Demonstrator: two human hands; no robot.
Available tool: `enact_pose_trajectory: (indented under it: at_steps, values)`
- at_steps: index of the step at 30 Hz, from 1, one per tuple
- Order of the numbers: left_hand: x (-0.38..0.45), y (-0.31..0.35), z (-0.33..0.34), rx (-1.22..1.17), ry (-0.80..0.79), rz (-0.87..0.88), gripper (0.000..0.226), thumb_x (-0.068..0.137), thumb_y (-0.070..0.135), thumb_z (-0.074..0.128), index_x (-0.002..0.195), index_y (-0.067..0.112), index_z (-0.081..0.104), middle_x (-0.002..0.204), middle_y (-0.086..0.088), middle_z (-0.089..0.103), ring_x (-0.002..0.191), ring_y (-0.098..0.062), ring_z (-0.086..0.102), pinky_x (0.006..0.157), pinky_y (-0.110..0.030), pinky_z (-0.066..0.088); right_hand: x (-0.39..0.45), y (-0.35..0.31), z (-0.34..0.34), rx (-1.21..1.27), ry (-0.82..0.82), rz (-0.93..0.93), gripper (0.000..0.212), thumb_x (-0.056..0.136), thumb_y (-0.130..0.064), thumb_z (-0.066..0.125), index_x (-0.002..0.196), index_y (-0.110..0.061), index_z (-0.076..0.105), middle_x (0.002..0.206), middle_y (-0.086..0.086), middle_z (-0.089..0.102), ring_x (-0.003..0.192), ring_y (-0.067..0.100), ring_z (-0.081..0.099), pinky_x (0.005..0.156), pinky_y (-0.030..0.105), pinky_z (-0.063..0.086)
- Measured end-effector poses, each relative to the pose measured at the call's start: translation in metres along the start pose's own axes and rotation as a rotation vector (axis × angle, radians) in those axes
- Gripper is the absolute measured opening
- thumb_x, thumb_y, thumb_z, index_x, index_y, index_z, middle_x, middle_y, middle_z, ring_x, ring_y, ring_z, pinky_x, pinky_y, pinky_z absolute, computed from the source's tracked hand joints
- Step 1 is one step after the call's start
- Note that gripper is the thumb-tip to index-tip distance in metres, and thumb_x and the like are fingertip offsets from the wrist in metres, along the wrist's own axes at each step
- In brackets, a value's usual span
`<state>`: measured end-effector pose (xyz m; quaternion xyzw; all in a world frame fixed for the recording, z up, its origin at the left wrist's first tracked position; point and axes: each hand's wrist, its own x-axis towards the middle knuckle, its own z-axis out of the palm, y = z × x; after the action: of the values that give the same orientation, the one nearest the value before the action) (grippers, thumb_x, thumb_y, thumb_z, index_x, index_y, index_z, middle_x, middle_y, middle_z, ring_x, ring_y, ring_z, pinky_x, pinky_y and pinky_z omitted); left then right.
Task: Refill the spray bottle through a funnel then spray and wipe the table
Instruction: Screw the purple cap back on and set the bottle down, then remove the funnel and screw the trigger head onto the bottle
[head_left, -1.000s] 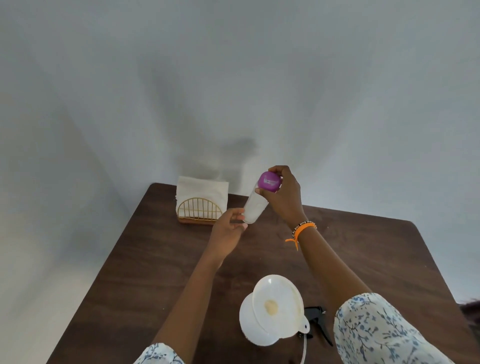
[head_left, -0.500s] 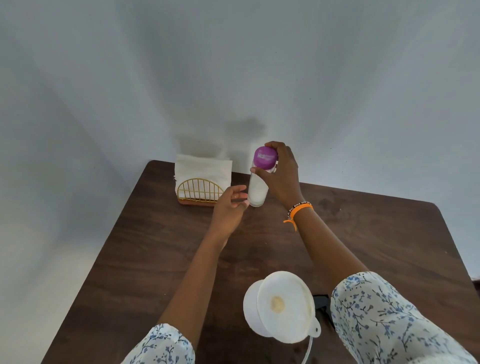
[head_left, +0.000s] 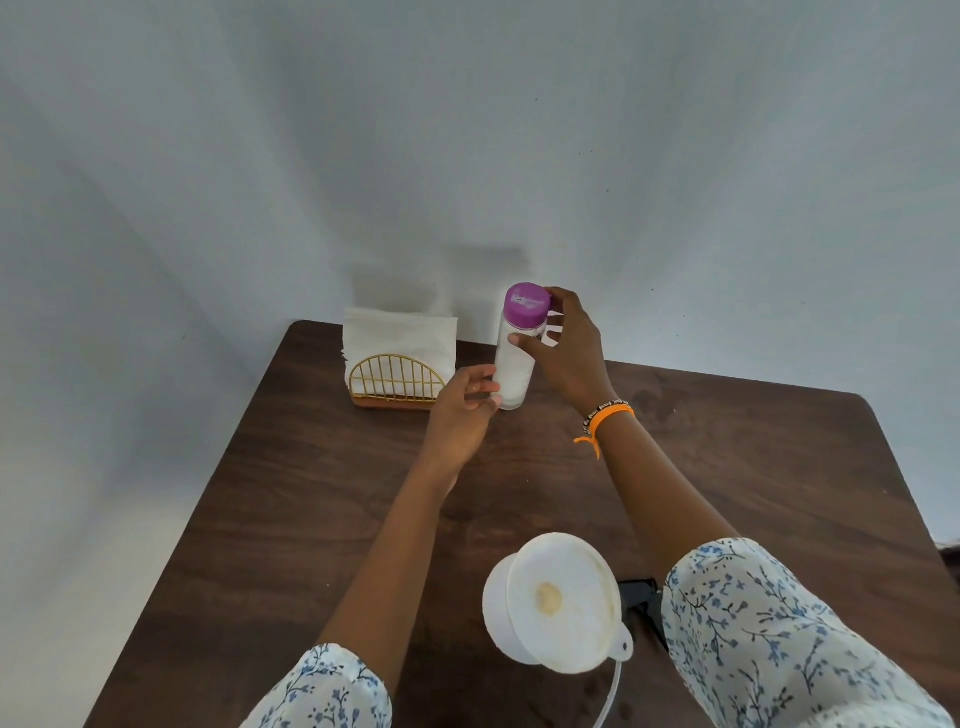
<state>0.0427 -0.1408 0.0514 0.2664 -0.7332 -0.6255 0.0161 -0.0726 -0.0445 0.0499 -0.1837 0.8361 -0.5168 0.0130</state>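
A clear refill bottle with a purple cap stands upright on the brown table, near its far edge. My right hand wraps its upper part, thumb on the front and fingers behind the cap. My left hand is beside the bottle's base, fingers apart and fingertips touching the lower wall. Close to me stands the white spray bottle with a white funnel set in its mouth. Its black trigger head with a clear tube lies to the right, partly under my right sleeve.
A gold wire napkin holder with white napkins sits at the table's far left corner, just left of the refill bottle. A pale wall rises behind the table. The table's left edge runs diagonally toward me.
The refill bottle went from tilted in both hands above the table to standing upright on it near the far edge. My left hand slid from under its base to beside it.
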Motion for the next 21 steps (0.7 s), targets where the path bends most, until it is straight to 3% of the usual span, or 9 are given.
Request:
enact_pose_trajectory:
  at_steps: [5, 8, 13, 15, 19, 21]
  values:
    - [-0.011, 0.002, -0.003, -0.027, 0.014, 0.005, 0.035, 0.09, 0.015, 0.056, 0.124, 0.022, 0.051, 0.124, 0.003, 0.056, 0.106, -0.008, 0.051, 0.088, -0.022, 0.042, -0.026, -0.01, -0.014, 0.089, 0.082, 0.09, 0.068, 0.075, -0.02, 0.076, 0.132, -0.015, 0.039, 0.13, 0.001, 0.047, 0.103, 0.012, 0.05, 0.079, 0.016, 0.043]
    - [-0.025, -0.002, -0.005, -0.064, -0.006, 0.018, 0.033, 0.09, 0.016, 0.056, 0.122, 0.025, 0.053, 0.121, 0.006, 0.057, 0.11, -0.009, 0.053, 0.089, -0.023, 0.041, -0.053, -0.021, -0.027, 0.199, 0.208, 0.112, 0.046, 0.078, -0.019, 0.072, 0.118, -0.018, 0.049, 0.118, -0.003, 0.053, 0.095, 0.01, 0.055, 0.072, 0.01, 0.045]
    - [-0.063, -0.015, -0.004, -0.106, -0.068, 0.051, 0.028, 0.089, 0.016, 0.056, 0.113, 0.03, 0.058, 0.107, 0.008, 0.062, 0.105, -0.011, 0.059, 0.093, -0.028, 0.046, -0.106, -0.036, -0.05, 0.295, 0.151, 0.177, 0.011, 0.085, -0.01, 0.063, 0.092, -0.018, 0.064, 0.088, -0.009, 0.065, 0.08, 0.003, 0.059, 0.074, 0.018, 0.045]
    - [-0.08, -0.02, -0.001, -0.105, -0.096, 0.055, 0.025, 0.09, 0.016, 0.055, 0.11, 0.03, 0.059, 0.104, 0.006, 0.063, 0.099, -0.011, 0.061, 0.09, -0.025, 0.048, -0.13, -0.039, -0.056, 0.331, 0.148, 0.192, 0.013, 0.086, -0.011, 0.062, 0.088, -0.022, 0.066, 0.088, -0.008, 0.066, 0.078, 0.003, 0.058, 0.072, 0.018, 0.045]
    - [-0.109, -0.033, 0.002, -0.084, -0.155, 0.066, 0.022, 0.091, 0.015, 0.054, 0.106, 0.03, 0.059, 0.1, 0.01, 0.062, 0.094, -0.004, 0.059, 0.069, -0.01, 0.048, -0.172, -0.041, -0.066, 0.352, 0.104, 0.225, 0.014, 0.088, -0.008, 0.059, 0.089, -0.02, 0.067, 0.09, -0.002, 0.066, 0.079, 0.008, 0.057, 0.072, 0.02, 0.048]
    - [-0.12, -0.043, 0.003, -0.081, -0.172, 0.063, 0.021, 0.091, 0.014, 0.055, 0.101, 0.032, 0.06, 0.1, 0.014, 0.062, 0.095, -0.004, 0.058, 0.069, -0.01, 0.049, -0.192, -0.041, -0.069, 0.337, 0.111, 0.241, 0.013, 0.088, -0.009, 0.058, 0.091, -0.019, 0.067, 0.093, -0.001, 0.067, 0.079, 0.008, 0.057, 0.07, 0.02, 0.048]
